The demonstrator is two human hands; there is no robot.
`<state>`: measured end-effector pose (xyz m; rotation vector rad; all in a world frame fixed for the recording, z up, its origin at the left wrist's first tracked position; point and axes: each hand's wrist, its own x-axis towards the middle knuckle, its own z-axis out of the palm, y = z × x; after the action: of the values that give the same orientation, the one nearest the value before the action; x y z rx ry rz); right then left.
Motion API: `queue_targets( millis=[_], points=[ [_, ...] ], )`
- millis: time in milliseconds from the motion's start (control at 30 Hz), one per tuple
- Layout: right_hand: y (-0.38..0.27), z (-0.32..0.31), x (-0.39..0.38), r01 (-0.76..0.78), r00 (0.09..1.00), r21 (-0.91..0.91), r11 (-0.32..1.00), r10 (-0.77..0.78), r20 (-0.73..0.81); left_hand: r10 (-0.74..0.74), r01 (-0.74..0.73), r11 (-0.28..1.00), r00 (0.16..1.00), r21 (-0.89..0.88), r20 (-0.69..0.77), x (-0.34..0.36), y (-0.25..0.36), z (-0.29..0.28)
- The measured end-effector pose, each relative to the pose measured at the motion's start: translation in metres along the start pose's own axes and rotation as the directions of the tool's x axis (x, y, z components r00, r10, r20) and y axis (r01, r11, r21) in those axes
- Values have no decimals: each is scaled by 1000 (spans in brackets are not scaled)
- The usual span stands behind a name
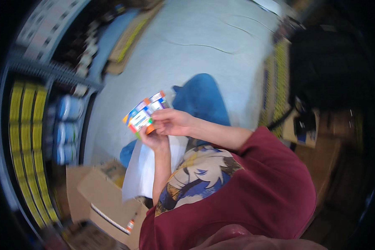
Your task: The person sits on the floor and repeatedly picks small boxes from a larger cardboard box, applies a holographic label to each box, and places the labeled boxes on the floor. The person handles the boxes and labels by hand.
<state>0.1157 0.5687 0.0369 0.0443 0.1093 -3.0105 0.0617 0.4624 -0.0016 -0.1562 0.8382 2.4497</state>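
Before my chest, my left hand (pixel 153 141) is closed round the lower end of a small colourful packet (pixel 138 119) in white, blue, orange and red. A second packet of similar colours (pixel 157 100) lies partly behind the first, on its right. My right hand (pixel 175 122) comes in from the right, its fingertips pinching the packets' right edge. Blur hides the finer detail, and I cannot tell whether the packets are boxes or flat packs. Below the hands, a white sheet (pixel 139 171) rests against my lap.
An open cardboard box (pixel 106 193) stands at lower left. Along the left, a metal shelf (pixel 56 71) carries stacked yellow boxes (pixel 27 141) and blue-and-white tubs (pixel 66 133). A thin cable (pixel 204 46) crosses the pale floor (pixel 196 25). A black bag-like object (pixel 329 66) is at right.
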Motion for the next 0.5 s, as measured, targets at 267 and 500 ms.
queue_targets(
  millis=[267,500],
  points=[
    [-30,19,-17,163,986,-205,965,-168,-5,-161,133,967,980,218,114,1,9,7],
    [-47,44,-12,301,942,-269,915,-328,-64,-251,258,960,965,-104,76,-12,24,23]
  ],
)
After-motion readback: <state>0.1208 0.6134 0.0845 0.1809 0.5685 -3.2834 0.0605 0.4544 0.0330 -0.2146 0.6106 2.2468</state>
